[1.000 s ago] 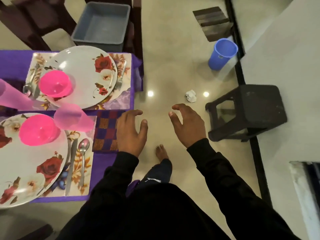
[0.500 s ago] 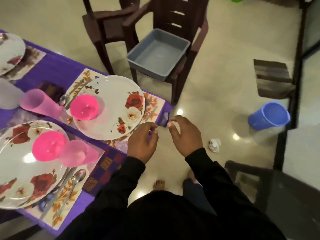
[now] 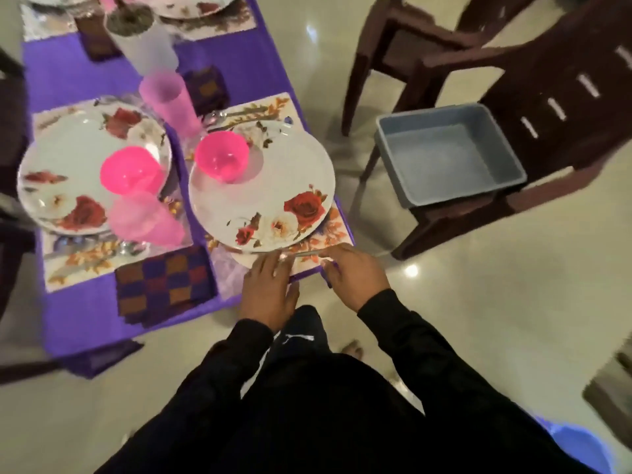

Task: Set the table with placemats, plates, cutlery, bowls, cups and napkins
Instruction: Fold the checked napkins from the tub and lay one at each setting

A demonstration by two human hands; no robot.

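A fork (image 3: 309, 253) beside the plate (image 3: 261, 189) is touched by both hands (image 3: 270, 289) (image 3: 355, 275); the grip cannot be told.

Glossy plate (image 3: 266, 186), translucent plastic bowl (image 3: 221, 155)

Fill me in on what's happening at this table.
A person in black sleeves is setting a purple-clothed table. Both hands reach to the near edge of a floral placemat under a rose-patterned white plate holding a pink plastic bowl. The left hand lies flat; the right hand touches a thin metal utensil.
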